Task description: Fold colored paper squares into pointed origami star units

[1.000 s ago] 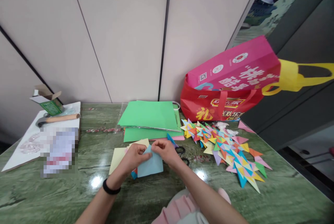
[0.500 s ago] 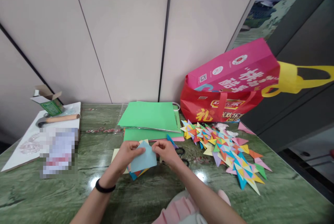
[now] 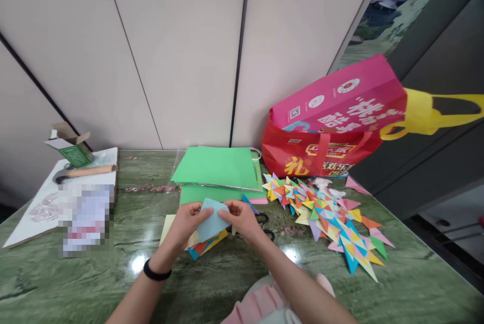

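A light blue paper square [image 3: 212, 223] is held up between both hands above the table. My left hand [image 3: 187, 224] pinches its left corner between thumb and fingers. At its right corner, my right hand [image 3: 239, 218] grips it the same way. Below the square lie coloured papers [image 3: 204, 248] in blue, red and yellow, partly covered by it. A pale yellow sheet [image 3: 168, 225] shows beside my left wrist. Black scissors [image 3: 269, 234] lie just right of my right hand, partly hidden by it.
Green sheets [image 3: 217, 168] lie in front of the wall. Many folded paper pieces [image 3: 328, 218] spread at the right, before a red bag [image 3: 295, 150] holding a pink one [image 3: 340, 94]. At the left, a white board [image 3: 26, 218] bears a hammer [image 3: 91, 171] and small box [image 3: 73, 152].
The blue paper has turned and now sits more diamond-like. My right hand has shifted slightly, its thumb now over the paper's right side; my left hand has moved a little right.
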Tool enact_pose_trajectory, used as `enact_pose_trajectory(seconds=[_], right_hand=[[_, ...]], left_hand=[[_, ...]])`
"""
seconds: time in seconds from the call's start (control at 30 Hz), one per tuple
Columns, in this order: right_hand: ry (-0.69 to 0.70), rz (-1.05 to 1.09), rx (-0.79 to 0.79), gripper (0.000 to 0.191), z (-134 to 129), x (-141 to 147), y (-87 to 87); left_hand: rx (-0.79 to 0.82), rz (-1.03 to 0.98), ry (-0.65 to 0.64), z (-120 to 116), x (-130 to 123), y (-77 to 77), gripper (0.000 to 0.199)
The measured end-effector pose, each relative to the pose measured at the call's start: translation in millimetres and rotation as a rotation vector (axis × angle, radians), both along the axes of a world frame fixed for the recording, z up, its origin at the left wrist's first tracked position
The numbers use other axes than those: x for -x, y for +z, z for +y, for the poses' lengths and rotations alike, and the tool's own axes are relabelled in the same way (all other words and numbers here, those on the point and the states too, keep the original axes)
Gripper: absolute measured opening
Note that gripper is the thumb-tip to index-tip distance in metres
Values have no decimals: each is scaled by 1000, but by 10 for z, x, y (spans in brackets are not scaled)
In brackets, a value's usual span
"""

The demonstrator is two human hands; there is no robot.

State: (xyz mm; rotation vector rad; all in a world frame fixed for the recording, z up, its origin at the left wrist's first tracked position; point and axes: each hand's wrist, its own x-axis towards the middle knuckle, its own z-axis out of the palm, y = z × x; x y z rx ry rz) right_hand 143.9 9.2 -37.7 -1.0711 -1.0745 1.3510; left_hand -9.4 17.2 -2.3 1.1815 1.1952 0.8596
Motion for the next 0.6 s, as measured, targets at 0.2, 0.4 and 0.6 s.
enact_pose_trajectory(seconds=[0.2, 0.4, 0.6], right_hand=[[-90, -134, -106, 19, 6, -27, -7], [-132, -342, -265, 9, -38, -31, 39], [-168, -411, -453, 9, -80, -32, 65]], left_hand=[[-185, 34, -53, 62, 52, -4, 42], [-321, 219, -69, 78, 148, 58, 39], [-114, 33, -77, 14, 62, 106, 26]])
